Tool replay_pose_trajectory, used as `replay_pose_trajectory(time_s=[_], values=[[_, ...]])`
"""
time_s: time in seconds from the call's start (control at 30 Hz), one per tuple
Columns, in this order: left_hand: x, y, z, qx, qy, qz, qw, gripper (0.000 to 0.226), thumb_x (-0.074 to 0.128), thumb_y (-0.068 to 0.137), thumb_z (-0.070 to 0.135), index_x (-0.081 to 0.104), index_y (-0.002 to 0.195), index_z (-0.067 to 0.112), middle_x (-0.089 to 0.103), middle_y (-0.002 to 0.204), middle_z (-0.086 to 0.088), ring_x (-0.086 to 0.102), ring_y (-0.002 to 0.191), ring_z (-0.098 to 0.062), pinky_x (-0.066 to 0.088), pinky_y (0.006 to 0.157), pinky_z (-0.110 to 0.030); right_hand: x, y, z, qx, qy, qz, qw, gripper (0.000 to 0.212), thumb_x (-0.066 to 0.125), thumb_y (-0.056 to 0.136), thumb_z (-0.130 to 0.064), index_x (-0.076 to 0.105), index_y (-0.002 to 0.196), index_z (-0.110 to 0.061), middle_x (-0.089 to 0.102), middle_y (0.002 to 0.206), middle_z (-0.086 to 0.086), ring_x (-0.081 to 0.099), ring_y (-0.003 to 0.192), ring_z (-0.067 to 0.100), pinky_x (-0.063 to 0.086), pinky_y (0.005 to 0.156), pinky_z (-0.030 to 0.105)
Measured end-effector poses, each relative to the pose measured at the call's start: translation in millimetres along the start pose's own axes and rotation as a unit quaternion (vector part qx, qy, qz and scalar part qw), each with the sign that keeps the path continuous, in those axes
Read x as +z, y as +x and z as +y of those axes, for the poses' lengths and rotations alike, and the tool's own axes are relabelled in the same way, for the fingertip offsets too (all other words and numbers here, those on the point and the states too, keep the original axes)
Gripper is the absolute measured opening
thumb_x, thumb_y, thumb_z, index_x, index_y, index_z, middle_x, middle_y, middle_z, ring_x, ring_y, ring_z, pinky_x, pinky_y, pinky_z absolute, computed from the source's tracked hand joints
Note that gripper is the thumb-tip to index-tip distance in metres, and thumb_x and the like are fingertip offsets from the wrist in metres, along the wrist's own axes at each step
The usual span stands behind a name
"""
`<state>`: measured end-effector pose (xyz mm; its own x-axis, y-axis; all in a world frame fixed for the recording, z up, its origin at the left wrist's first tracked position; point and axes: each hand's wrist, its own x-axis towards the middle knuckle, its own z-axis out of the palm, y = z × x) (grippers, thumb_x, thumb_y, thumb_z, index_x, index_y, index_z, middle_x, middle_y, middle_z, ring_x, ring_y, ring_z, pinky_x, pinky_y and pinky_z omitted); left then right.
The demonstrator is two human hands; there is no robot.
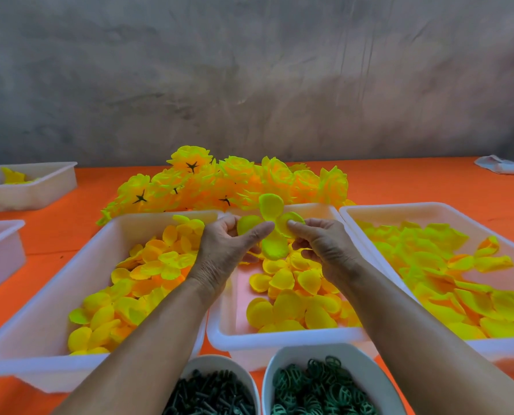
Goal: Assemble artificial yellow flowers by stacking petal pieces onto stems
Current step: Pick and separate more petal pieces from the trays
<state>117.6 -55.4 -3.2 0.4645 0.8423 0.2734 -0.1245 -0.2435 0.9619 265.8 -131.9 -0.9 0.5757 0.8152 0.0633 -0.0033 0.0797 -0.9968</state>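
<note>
From the head camera, both hands are raised over the middle tray (228,333), working a single four-lobed petal piece (272,227) between them. The left hand (228,247) has its grip closed on the piece, thumb laid across the left lobe and fingers curled behind; the right hand (321,244) pinches the right lobe between thumb and fingertips. Whether a stem already sits behind the piece cannot be told, since the palms hide its centre. Below them the middle tray holds loose yellow petals, the left tray (55,295) holds smaller orange-yellow ones, and the right tray (369,211) holds greener, larger ones. At the near edge stand a bowl of dark stems (213,393) and a bowl of green ring pieces (324,384). A heap of finished flowers (234,181) lies on the orange surface (414,181) behind the trays. The likely trouble from here, as I judge it: the thin lobes could crease or tear if the two pinches pull apart, two stuck pieces could pass as one, or the piece could slip back into the tray among its likes.
</note>
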Motion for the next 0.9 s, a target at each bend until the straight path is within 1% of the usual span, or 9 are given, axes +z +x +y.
replay_pose_trajectory(time_s=[0.1,0.13,0.33,0.47,0.57,0.63,0.73,0.83,0.9], values=[[0,1,-5,0.023,0.016,0.008,1.0,0.011,0.073,0.078,0.011,0.067,0.085,0.003,0.066,0.066,-0.009,0.06,0.052,-0.013,0.051,0.047,-0.025,0,-2,0,-0.016,-0.015,-0.001,1.0,0.02,0.072,0.08,-0.018,0.062,0.063,-0.015,0.057,0.045,-0.007,0.052,0.042,0.004,0.035,0.051,0.023],[-1,1,-6,0.025,0.019,0.012,0.999,0.002,0.068,0.082,0.005,0.068,0.084,0.004,0.065,0.066,-0.01,0.058,0.051,-0.013,0.05,0.046,-0.024,0,-2,0,-0.02,-0.018,0.0,1.0,0.021,0.073,0.08,-0.018,0.061,0.063,-0.015,0.057,0.045,-0.007,0.051,0.042,0.004,0.035,0.051,0.024],[-2,5,-10,0.021,0.036,0.019,0.999,0.011,0.064,0.085,0.006,0.064,0.074,0.006,0.059,0.049,0.001,0.049,0.039,-0.009,0.041,0.04,-0.02,1,-4,-1,-0.041,-0.026,0.002,0.999,0.023,0.073,0.079,-0.018,0.059,0.061,-0.013,0.054,0.043,-0.006,0.047,0.039,0.006,0.032,0.048,0.023],[-3,5,-12,0.024,0.035,0.034,0.999,0.02,0.066,0.085,0.016,0.061,0.067,0.009,0.055,0.052,-0.007,0.042,0.035,-0.008,0.032,0.035,-0.016,5,-5,0,-0.056,-0.046,-0.016,0.997,0.03,0.073,0.08,-0.019,0.056,0.055,-0.014,0.052,0.045,-0.001,0.043,0.041,0.01,0.03,0.043,0.021],[-2,6,-13,0.038,0.064,0.056,0.996,0.04,0.064,0.087,0.026,0.052,0.053,0.011,0.048,0.04,0.002,0.035,0.031,-0.004,0.028,0.035,-0.015,8,-5,1,-0.066,-0.061,-0.022,0.996,0.036,0.073,0.08,-0.022,0.053,0.051,-0.014,0.047,0.041,-0.003,0.039,0.037,0.008,0.03,0.039,0.016],[-2,6,-12,0.044,0.071,0.061,0.995,0.049,0.06,0.089,0.032,0.046,0.047,0.012,0.045,0.035,0.004,0.034,0.029,-0.005,0.027,0.035,-0.014,8,-5,2,-0.074,-0.063,-0.009,0.995,0.041,0.072,0.081,-0.026,0.048,0.051,-0.012,0.043,0.042,-0.002,0.034,0.037,0.009,0.027,0.039,0.019],[0,4,-9,0.047,0.059,0.035,0.997,0.042,0.056,0.093,0.029,0.058,0.059,0.004,0.055,0.046,-0.005,0.044,0.036,-0.011,0.033,0.038,-0.017,8,-3,1,-0.074,-0.049,0.007,0.996,0.041,0.065,0.086,-0.034,0.049,0.058,-0.009,0.037,0.05,0.004,0.03,0.043,0.012,0.023,0.042,0.022],[-1,7,-10,0.056,0.051,0.056,0.996,0.029,0.055,0.094,0.017,0.064,0.078,-0.006,0.058,0.058,-0.01,0.05,0.049,-0.017,0.039,0.044,-0.022,9,-2,-1,-0.037,-0.046,0.016,0.998,0.048,0.051,0.093,-0.046,0.061,0.068,-0.006,0.048,0.051,0.001,0.042,0.044,0.011,0.03,0.044,0.021],[-2,8,-10,0.059,0.045,0.066,0.995,0.018,0.055,0.094,0.01,0.066,0.08,0.005,0.06,0.067,-0.012,0.052,0.054,-0.017,0.044,0.045,-0.024,7,-2,0,-0.019,-0.083,0.012,0.996,0.044,0.053,0.093,-0.043,0.062,0.066,-0.009,0.054,0.055,0.002,0.048,0.05,0.013,0.033,0.048,0.022]])
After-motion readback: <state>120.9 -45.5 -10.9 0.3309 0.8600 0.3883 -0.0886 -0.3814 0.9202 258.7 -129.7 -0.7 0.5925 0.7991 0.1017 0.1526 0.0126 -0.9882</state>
